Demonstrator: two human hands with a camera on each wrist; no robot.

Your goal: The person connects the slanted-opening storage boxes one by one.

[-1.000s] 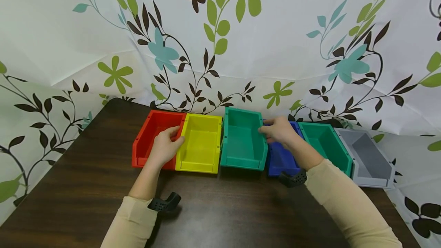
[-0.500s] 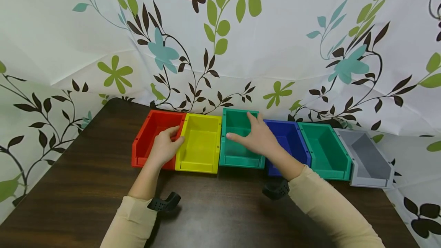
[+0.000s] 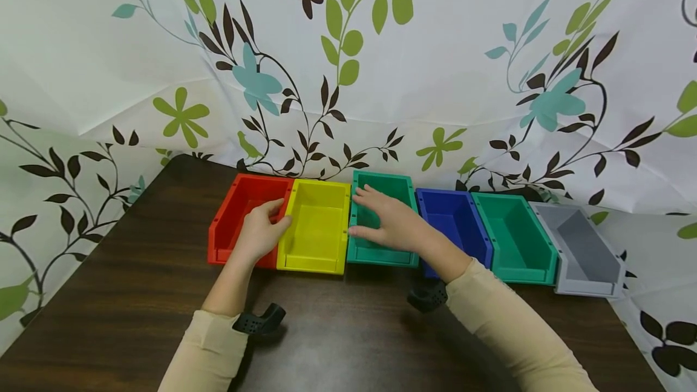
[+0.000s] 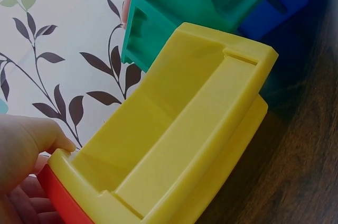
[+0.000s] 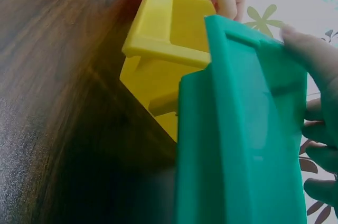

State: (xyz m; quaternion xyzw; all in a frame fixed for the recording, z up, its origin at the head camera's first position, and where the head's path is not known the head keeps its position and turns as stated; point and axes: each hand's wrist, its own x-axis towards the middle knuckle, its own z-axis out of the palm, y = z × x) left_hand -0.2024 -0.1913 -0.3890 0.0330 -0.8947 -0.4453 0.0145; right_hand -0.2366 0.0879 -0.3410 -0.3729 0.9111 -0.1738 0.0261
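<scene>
In the head view my left hand (image 3: 261,231) pinches the adjoining walls of the red bin (image 3: 219,222) and the yellow bin (image 3: 318,222). The left wrist view has one fingertip at the yellow rim and other fingers behind the red wall. My right hand (image 3: 394,219) reaches over the first green bin (image 3: 381,256), just right of the yellow one. Its fingers are spread, with fingertips and thumb at that bin's left rim. In the right wrist view, this green bin (image 5: 253,118) hides part of the yellow bin (image 5: 163,49).
A blue bin (image 3: 449,216), a second green bin (image 3: 512,231) and a grey bin (image 3: 579,247) continue the row to the right. All stand on a dark wooden table (image 3: 327,331). A leaf-patterned cloth (image 3: 414,95) hangs close behind them.
My right hand has let go of the first green bin's right rim and moved left across to its left rim. That bin sits slightly lower and further left. My left hand has stayed put.
</scene>
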